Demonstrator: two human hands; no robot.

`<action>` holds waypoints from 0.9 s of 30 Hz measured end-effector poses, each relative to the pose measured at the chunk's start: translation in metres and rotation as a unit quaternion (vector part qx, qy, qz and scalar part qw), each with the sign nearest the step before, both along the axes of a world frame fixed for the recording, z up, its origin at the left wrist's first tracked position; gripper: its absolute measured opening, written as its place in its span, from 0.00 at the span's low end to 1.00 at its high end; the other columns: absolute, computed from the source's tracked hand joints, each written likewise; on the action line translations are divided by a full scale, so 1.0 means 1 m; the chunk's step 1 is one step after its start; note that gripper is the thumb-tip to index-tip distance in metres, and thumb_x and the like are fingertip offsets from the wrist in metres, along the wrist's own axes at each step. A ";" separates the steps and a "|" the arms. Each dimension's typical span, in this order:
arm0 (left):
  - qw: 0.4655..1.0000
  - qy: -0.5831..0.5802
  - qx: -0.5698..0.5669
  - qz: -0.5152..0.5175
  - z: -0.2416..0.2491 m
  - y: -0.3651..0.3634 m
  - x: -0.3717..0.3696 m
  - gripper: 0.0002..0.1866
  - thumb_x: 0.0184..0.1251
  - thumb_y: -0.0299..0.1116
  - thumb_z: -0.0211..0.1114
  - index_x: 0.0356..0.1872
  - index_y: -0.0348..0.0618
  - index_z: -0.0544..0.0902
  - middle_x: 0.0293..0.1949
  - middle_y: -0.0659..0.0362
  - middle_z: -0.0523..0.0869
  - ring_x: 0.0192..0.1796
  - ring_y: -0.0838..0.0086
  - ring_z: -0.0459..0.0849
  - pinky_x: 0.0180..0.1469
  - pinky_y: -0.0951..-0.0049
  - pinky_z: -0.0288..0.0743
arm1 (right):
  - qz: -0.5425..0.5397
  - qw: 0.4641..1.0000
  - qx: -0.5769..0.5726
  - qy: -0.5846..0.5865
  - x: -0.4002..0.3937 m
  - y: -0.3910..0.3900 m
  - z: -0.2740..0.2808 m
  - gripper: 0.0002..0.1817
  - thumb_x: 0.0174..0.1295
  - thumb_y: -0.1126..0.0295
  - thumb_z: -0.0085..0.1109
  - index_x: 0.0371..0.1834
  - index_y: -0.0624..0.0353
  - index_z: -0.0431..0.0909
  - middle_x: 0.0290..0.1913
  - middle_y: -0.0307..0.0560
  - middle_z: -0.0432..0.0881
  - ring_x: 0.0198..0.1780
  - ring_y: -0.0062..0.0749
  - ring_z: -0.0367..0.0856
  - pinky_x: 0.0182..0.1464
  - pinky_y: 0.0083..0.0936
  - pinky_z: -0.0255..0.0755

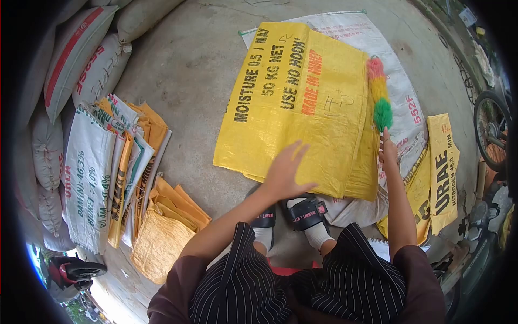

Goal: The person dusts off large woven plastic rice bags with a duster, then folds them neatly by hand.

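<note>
A flat yellow woven sack (324, 140) with black and red print lies in front of my feet, on top of a white sack (402, 75). My left hand (286, 175) is over the sack's near edge, fingers spread, holding nothing. In my right hand (387, 148) is the handle of a feather duster (377, 81) with pink, yellow and green bristles. The duster's head lies along the right edge of the yellow sack, pointing away from me.
Stuffed sacks (78, 59) are piled at the far left. Beside them stand folded empty sacks (89, 183), with brown folded ones (162, 232) nearer me. Another yellow sack (442, 178) lies at right, near a bicycle wheel (492, 129). My sandals (307, 210) rest on the concrete floor (183, 92).
</note>
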State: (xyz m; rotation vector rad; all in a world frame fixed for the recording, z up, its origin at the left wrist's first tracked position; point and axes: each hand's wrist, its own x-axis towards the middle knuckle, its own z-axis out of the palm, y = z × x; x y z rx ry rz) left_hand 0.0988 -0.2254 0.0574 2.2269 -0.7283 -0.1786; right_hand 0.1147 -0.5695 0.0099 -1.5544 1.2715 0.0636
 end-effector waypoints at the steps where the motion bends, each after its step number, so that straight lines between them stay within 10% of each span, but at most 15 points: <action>1: 0.997 0.029 0.010 -0.072 -0.001 -0.027 -0.012 0.46 0.44 0.49 0.69 0.64 0.41 0.57 0.61 0.41 0.62 0.60 0.50 0.64 0.59 0.57 0.62 | 0.001 1.000 -0.002 -0.002 -0.004 0.003 -0.004 0.28 0.52 0.47 0.60 0.42 0.64 0.75 0.20 0.33 0.67 0.11 0.17 0.55 0.13 0.18 0.45; 3: 0.991 0.027 0.076 -0.109 -0.022 -0.067 -0.032 0.47 0.44 0.48 0.69 0.64 0.40 0.56 0.61 0.41 0.61 0.58 0.49 0.66 0.57 0.56 0.64 | 0.081 0.996 -0.046 0.000 -0.014 0.007 -0.021 0.20 0.51 0.54 0.63 0.29 0.63 0.74 0.22 0.40 0.73 0.10 0.18 0.57 0.12 0.19 0.48; 12: 0.984 0.164 0.076 0.005 -0.095 -0.084 -0.034 0.39 0.49 0.47 0.65 0.61 0.40 0.61 0.51 0.47 0.70 0.55 0.55 0.69 0.50 0.61 0.71 | 0.044 0.986 0.132 -0.092 -0.010 0.092 0.008 0.14 0.52 0.66 0.63 0.29 0.59 0.68 0.16 0.34 0.67 0.10 0.17 0.58 0.11 0.20 0.50; 14: 0.976 0.185 0.112 0.024 -0.116 -0.089 -0.032 0.34 0.51 0.46 0.63 0.58 0.40 0.65 0.50 0.46 0.72 0.53 0.54 0.71 0.49 0.61 0.72 | 0.169 0.982 -0.069 -0.043 -0.010 0.105 -0.004 0.11 0.52 0.68 0.61 0.27 0.59 0.67 0.18 0.36 0.69 0.11 0.18 0.60 0.12 0.20 0.51; 16: 0.967 0.205 0.141 0.046 -0.106 -0.093 -0.022 0.30 0.53 0.45 0.62 0.55 0.41 0.68 0.48 0.44 0.74 0.51 0.54 0.73 0.47 0.62 0.72 | 0.166 0.985 -0.015 -0.036 -0.008 0.114 0.002 0.11 0.50 0.68 0.61 0.28 0.62 0.69 0.20 0.37 0.70 0.14 0.20 0.64 0.15 0.21 0.56; 18: 0.892 0.440 0.015 0.103 -0.096 -0.098 -0.015 0.20 0.57 0.42 0.58 0.45 0.38 0.75 0.41 0.41 0.79 0.44 0.53 0.78 0.43 0.61 0.72 | 0.149 0.983 0.096 -0.047 -0.008 0.122 0.008 0.09 0.49 0.70 0.59 0.28 0.65 0.72 0.23 0.39 0.72 0.22 0.22 0.70 0.24 0.22 0.65; 21: 0.925 0.308 -0.209 0.081 -0.115 -0.111 -0.030 0.13 0.63 0.38 0.52 0.36 0.38 0.77 0.32 0.44 0.81 0.35 0.51 0.79 0.36 0.60 0.71 | 0.177 0.975 0.115 -0.071 -0.012 0.129 0.014 0.08 0.49 0.73 0.55 0.32 0.64 0.71 0.23 0.39 0.72 0.22 0.22 0.70 0.23 0.22 0.64; 23: 0.926 0.320 -0.152 0.132 -0.087 -0.110 -0.016 0.14 0.63 0.38 0.51 0.33 0.36 0.77 0.30 0.43 0.80 0.34 0.51 0.79 0.36 0.59 0.70 | 0.171 0.965 0.173 -0.094 -0.009 0.121 0.018 0.08 0.49 0.75 0.53 0.33 0.65 0.73 0.26 0.38 0.74 0.28 0.23 0.72 0.29 0.23 0.66; 27: 0.929 0.151 -0.136 0.309 -0.074 -0.069 0.040 0.15 0.65 0.35 0.49 0.25 0.31 0.73 0.26 0.40 0.76 0.33 0.48 0.76 0.36 0.57 0.67 | 0.241 0.947 -0.077 -0.199 0.021 0.058 0.044 0.07 0.50 0.74 0.53 0.25 0.69 0.75 0.25 0.39 0.76 0.27 0.19 0.70 0.29 0.20 0.64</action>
